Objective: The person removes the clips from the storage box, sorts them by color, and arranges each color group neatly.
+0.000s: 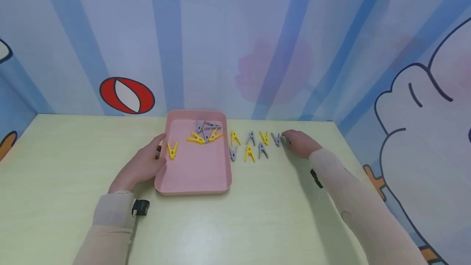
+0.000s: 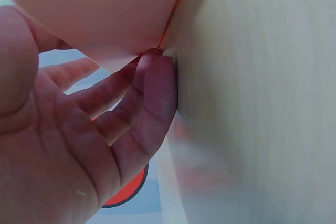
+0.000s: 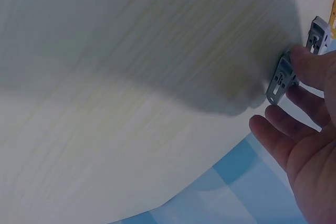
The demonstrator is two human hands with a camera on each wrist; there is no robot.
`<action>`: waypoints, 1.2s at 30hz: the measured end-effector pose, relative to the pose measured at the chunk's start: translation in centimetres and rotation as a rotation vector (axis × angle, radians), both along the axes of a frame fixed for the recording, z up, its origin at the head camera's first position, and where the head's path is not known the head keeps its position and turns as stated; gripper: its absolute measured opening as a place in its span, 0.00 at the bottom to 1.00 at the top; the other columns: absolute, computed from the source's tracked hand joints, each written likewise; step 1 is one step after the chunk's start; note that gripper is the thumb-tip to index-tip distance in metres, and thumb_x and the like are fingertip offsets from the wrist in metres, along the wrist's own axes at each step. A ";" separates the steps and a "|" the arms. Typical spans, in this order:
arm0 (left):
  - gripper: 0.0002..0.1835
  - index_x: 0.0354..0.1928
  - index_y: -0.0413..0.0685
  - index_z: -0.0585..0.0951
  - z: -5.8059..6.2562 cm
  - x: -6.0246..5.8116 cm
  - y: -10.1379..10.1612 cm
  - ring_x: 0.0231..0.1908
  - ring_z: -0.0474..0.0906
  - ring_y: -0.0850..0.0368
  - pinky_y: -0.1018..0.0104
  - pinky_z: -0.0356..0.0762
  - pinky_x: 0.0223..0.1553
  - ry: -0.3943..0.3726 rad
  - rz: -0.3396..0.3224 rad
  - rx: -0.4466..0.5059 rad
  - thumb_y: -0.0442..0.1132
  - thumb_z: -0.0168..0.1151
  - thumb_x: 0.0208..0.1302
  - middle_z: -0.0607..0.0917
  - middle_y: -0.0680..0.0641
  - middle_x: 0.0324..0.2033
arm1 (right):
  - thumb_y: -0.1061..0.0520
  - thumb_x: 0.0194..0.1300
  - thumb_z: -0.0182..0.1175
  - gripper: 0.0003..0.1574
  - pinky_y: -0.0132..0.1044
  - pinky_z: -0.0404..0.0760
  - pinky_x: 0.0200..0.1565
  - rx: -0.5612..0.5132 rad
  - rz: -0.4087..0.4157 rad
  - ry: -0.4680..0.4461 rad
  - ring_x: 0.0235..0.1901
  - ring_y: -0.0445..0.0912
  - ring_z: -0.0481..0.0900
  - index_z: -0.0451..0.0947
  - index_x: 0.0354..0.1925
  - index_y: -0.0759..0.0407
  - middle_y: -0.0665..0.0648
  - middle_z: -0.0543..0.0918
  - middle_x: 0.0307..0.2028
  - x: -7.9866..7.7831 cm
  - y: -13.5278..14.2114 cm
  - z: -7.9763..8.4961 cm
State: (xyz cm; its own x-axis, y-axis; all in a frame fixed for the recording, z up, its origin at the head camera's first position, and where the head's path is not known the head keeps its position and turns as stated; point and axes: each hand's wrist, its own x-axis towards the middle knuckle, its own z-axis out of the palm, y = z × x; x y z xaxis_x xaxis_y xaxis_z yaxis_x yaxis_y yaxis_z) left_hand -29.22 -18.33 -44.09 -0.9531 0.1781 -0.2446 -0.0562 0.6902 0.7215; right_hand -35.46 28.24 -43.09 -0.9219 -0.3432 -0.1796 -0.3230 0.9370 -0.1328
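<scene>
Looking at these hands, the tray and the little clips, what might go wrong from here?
The right hand pinches a gray clip close beside another gray clip, so it might knock that one askew. The left hand grips the pink tray, very close to the nearest gray clip on its right; a small shift could push it. Inside, the bunched clips might snag when one is lifted.

Tray (image 1: 195,171) and clips (image 3: 282,78) look plastic — both smooth.

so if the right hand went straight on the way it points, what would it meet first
Likely the upper row's nearest grey clip, just ahead of the pinched clip; the hand's exact height is unclear.
</scene>
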 end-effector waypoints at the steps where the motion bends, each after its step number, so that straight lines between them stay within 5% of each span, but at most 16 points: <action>1: 0.41 0.80 0.51 0.42 0.0 0.0 0.0 0.58 0.68 0.38 0.37 0.71 0.58 -0.001 0.000 0.002 0.38 0.50 0.71 0.67 0.34 0.65 | 0.64 0.75 0.49 0.26 0.56 0.66 0.64 -0.001 -0.002 0.001 0.64 0.64 0.68 0.66 0.67 0.71 0.70 0.71 0.63 0.0 0.0 0.0; 9: 0.40 0.80 0.50 0.42 0.2 0.1 -0.1 0.58 0.68 0.38 0.38 0.71 0.58 0.002 0.002 0.000 0.37 0.49 0.71 0.67 0.34 0.65 | 0.61 0.72 0.56 0.29 0.56 0.69 0.62 -0.033 -0.017 0.041 0.63 0.64 0.68 0.66 0.68 0.70 0.72 0.70 0.63 -0.2 -0.2 0.0; 16: 0.41 0.79 0.49 0.42 0.2 0.2 -0.3 0.57 0.68 0.38 0.38 0.72 0.58 0.013 -0.001 -0.010 0.37 0.49 0.71 0.67 0.34 0.65 | 0.51 0.68 0.64 0.40 0.57 0.71 0.59 -0.167 -0.054 0.074 0.60 0.64 0.71 0.64 0.69 0.69 0.72 0.68 0.63 0.1 -2.3 1.4; 27: 0.41 0.79 0.49 0.42 0.2 0.2 -0.4 0.57 0.69 0.38 0.39 0.72 0.58 0.011 0.005 -0.008 0.36 0.49 0.71 0.67 0.34 0.65 | 0.50 0.67 0.65 0.39 0.48 0.82 0.49 -0.649 -0.157 0.001 0.54 0.55 0.78 0.65 0.71 0.60 0.66 0.74 0.61 0.2 -9.6 3.2; 36: 0.41 0.79 0.47 0.42 0.3 0.0 0.2 0.57 0.69 0.38 0.39 0.71 0.58 0.017 -0.001 -0.001 0.35 0.49 0.71 0.68 0.33 0.64 | 0.54 0.68 0.64 0.32 0.55 0.82 0.47 -0.973 -0.196 -0.118 0.51 0.62 0.79 0.69 0.66 0.63 0.63 0.78 0.52 0.5 -14.2 3.7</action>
